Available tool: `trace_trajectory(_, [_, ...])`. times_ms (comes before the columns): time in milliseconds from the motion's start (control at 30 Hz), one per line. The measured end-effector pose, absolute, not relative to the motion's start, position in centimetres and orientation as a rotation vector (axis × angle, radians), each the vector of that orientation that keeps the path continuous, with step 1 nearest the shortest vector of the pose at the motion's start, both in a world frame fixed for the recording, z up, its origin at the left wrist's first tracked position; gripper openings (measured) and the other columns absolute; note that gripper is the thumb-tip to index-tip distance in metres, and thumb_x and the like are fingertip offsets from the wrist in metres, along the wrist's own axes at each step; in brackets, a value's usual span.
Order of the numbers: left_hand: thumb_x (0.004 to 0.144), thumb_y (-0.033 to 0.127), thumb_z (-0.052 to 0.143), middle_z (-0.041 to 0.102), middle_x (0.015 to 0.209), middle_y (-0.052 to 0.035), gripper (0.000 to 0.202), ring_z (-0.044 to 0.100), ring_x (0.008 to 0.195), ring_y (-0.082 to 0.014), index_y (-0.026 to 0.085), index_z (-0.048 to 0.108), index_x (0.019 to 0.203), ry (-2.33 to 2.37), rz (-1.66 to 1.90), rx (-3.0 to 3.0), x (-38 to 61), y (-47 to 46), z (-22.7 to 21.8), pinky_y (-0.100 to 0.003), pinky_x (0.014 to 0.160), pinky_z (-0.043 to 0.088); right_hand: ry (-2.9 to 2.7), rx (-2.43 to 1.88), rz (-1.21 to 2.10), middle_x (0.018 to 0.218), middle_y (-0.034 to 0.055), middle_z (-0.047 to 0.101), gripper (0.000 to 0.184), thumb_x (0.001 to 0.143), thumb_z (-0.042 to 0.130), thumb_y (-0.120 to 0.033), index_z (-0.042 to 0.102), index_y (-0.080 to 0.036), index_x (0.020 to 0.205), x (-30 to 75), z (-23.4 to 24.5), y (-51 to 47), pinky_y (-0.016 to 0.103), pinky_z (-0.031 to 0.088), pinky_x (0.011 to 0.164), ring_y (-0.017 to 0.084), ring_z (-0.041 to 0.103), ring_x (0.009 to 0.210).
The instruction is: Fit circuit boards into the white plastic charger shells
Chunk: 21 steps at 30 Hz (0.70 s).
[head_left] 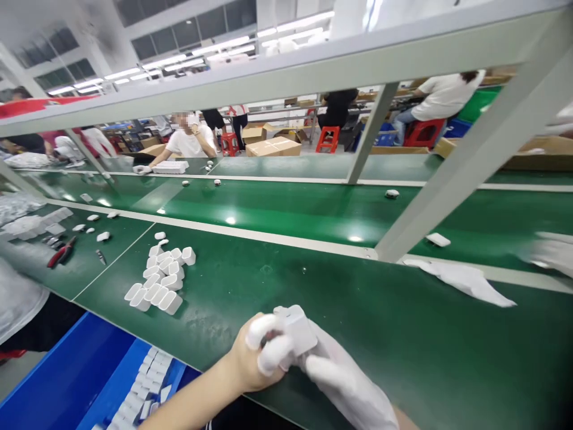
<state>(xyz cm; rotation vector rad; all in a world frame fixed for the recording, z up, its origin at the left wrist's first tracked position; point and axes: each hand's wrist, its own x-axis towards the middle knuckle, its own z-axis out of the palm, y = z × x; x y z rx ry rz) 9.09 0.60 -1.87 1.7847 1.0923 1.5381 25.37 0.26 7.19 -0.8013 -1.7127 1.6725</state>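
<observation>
In front of me, above the near edge of the green bench, both hands meet at a white plastic housing (301,329), box-shaped with rounded corners. My left hand (257,355) has white covers on its fingertips and is closed against the housing's left side. A small dark patch shows between its thumb and finger; I cannot make out what it is. Gloved in white, my right hand (333,364) grips the same housing from the right and below. To the left, a cluster of similar open-topped white housings (163,278) lies on the bench.
A blue bin (94,370) with rows of white pieces stands below the bench at left. Red-handled pliers (60,254) lie farther left. A slanted metal post (447,155) rises at right, near a white cloth (465,280). Another person's gloved hand (553,251) reaches over the green conveyor (290,209).
</observation>
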Motion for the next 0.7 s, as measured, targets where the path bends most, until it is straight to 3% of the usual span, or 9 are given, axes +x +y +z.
trace_trajectory(33, [0.076,0.033,0.065,0.063,0.086,-0.0043,0.012,0.062,0.069,-0.0168,0.025,0.064,0.086,1.156,1.544,1.900,9.2,1.0,-1.7,-0.036,0.069,0.056,-1.749,-0.893,1.651,0.103,0.0087,0.063,0.046,0.089,0.049,-0.058,0.057,-0.018,0.111,25.0,6.7,1.3,0.039,0.049,0.088,0.024,0.062,0.094])
trace_trajectory(100, [0.079,0.026,0.063,0.059,0.110,-0.0114,0.030,0.064,0.089,-0.0218,0.024,0.058,0.109,1.334,1.466,2.085,8.7,1.5,-1.7,-0.041,0.078,0.055,-1.811,-1.235,1.454,0.096,0.0076,0.064,0.042,0.095,0.039,-0.052,0.053,-0.017,0.112,24.4,5.3,4.3,0.034,0.051,0.080,0.021,0.063,0.088])
trace_trajectory(200, [0.082,0.029,0.062,0.046,0.132,-0.0187,0.047,0.056,0.111,-0.0301,0.020,0.048,0.125,1.723,1.234,2.107,6.3,1.3,-2.7,-0.048,0.089,0.051,-1.910,-1.700,1.041,0.077,0.0052,0.063,0.036,0.096,0.035,-0.036,0.045,-0.012,0.121,24.4,3.8,11.3,0.031,0.049,0.067,0.019,0.062,0.071])
trace_trajectory(333, [0.087,0.029,0.054,0.043,0.136,-0.0174,0.040,0.048,0.121,-0.0331,0.019,0.048,0.126,2.169,1.168,1.944,0.9,0.3,-4.6,-0.054,0.098,0.043,-2.004,-2.011,0.555,0.085,0.0081,0.061,0.025,0.092,0.051,-0.037,0.058,-0.014,0.102,25.3,4.9,22.3,0.040,0.044,0.080,0.023,0.060,0.081])
trace_trajectory(500, [0.086,0.034,0.055,0.036,0.143,-0.0183,0.055,0.035,0.132,-0.0368,0.017,0.040,0.136,2.531,1.389,1.577,-4.6,-0.2,-6.6,-0.058,0.106,0.034,-2.093,-2.245,0.264,0.094,0.0080,0.062,0.032,0.092,0.055,-0.042,0.060,-0.012,0.105,25.7,5.1,29.5,0.041,0.045,0.083,0.023,0.060,0.087])
trace_trajectory(600, [0.081,0.039,0.059,0.031,0.148,-0.0159,0.064,0.028,0.137,-0.0369,0.019,0.039,0.138,2.480,1.616,1.329,-7.1,-0.2,-8.3,-0.058,0.111,0.027,-2.137,-2.219,0.135,0.090,0.0154,0.064,0.040,0.093,0.047,-0.040,0.058,-0.010,0.117,25.7,3.8,29.2,0.042,0.045,0.074,0.031,0.063,0.084])
trace_trajectory(700, [0.079,0.046,0.058,0.041,0.144,-0.0117,0.060,0.030,0.139,-0.0334,0.019,0.048,0.131,2.195,1.887,0.891,-11.2,0.8,-10.1,-0.049,0.117,0.020,-2.115,-2.113,-0.084,0.106,0.0237,0.059,0.062,0.092,0.040,-0.047,0.036,-0.010,0.142,26.0,2.4,27.1,0.048,0.044,0.072,0.041,0.060,0.093])
